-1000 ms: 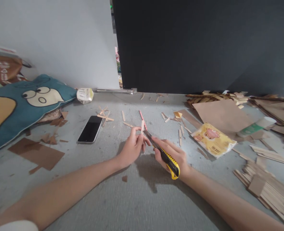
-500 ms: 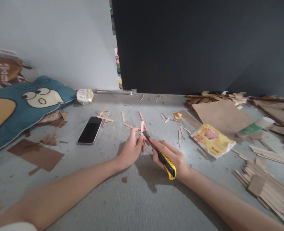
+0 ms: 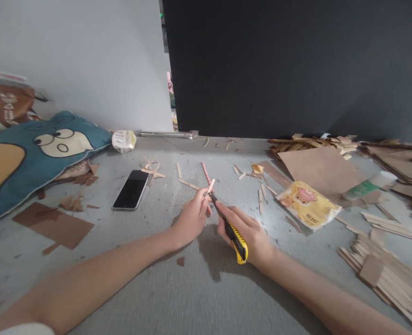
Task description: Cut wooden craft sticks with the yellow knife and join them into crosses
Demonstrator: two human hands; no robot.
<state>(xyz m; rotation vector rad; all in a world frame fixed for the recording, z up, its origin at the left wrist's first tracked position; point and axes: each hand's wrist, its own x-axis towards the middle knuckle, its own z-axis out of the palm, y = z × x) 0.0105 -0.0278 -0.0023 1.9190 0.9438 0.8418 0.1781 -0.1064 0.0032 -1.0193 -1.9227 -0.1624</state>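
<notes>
Between the fingertips of my left hand [image 3: 191, 215] is a short wooden craft stick [image 3: 211, 186], its top end leaning to the right. My right hand [image 3: 248, 230] is wrapped round a yellow and black utility knife [image 3: 238, 239]. The knife's blade end points up and left and meets the lower part of the stick; exact contact there is hidden by the fingers. Just behind the stick a thin red patterned stick [image 3: 205, 172] lies on the grey table [image 3: 150, 288].
To the left lie a phone [image 3: 131, 190], brown card scraps [image 3: 54, 225] and a blue cushion [image 3: 66, 139]. Cut stick pieces [image 3: 261, 201] are scattered about. On the right are a yellow packet [image 3: 307, 202], a glue stick [image 3: 369, 185] and a pile of craft sticks [image 3: 383, 270].
The craft stick has tipped from nearly upright to leaning right. The knife's handle end has swung slightly left and down, with the blade still at the stick.
</notes>
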